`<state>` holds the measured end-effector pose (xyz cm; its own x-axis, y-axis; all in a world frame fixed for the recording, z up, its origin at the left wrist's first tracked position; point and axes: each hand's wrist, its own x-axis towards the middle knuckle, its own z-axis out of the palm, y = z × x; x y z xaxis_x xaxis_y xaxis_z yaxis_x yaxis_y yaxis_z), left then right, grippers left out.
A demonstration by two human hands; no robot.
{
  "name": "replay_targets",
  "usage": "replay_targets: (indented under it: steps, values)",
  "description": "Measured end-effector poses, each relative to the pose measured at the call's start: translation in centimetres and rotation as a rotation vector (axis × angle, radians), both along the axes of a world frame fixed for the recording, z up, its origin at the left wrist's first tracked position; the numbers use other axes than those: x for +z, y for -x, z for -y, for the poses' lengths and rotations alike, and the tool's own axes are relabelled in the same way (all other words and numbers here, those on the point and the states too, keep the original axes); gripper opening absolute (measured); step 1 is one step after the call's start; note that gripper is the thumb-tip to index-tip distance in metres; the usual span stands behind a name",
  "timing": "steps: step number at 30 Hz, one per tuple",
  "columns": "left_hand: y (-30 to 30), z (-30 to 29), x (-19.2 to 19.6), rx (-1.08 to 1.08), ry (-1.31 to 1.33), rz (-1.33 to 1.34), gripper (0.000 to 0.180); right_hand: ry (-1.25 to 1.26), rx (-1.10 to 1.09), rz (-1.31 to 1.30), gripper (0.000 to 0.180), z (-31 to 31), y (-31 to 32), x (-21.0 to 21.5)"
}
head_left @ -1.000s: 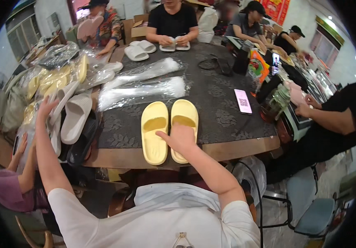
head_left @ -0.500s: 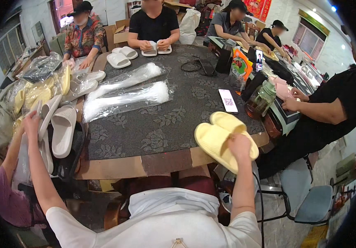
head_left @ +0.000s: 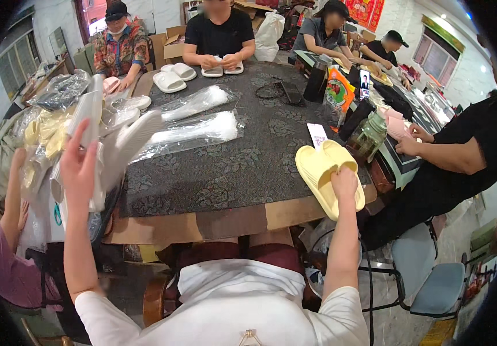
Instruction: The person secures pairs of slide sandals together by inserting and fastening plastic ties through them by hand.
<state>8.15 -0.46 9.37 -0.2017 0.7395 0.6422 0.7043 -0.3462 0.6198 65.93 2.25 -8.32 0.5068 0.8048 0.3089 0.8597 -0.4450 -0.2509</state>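
At the table's right front edge my right hand is closed on a pair of pale yellow slippers, its fingers tucked into their openings. On the left, my left hand is raised, its fingers around a pair of white slippers. One white slipper stands almost upright beyond the fingers. The other white slipper tilts to the right and is smeared by motion. How the fingers grip them is partly hidden. Below lies a heap of bagged yellow slippers.
Clear bags of white material lie on the dark patterned tablecloth. A phone, a glass jar and an orange pouch are at right. A co-worker's purple sleeve is close on my left; other people work around the table.
My left hand has lifted the white slippers up and to the right off the pile. My right hand has shifted the yellow slippers slightly right, partly covering the phone.
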Motion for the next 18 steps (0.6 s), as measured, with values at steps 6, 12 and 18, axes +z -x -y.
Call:
replay_targets:
  steps: [6,12,18]
  values:
    - [-4.4,2.9,-1.8,-0.324,0.182,0.289,0.053,0.069,-0.001,-0.006,0.025,3.9,0.1,1.2]
    - [-7.9,1.8,-6.7,-0.514,0.346,0.518,0.06,0.082,-0.048,0.051,0.024,6.8,-3.2,0.8]
    - [-10.2,-0.3,-12.1,-0.386,0.231,0.314,0.06,0.083,-0.109,0.019,0.029,4.8,-0.9,2.1]
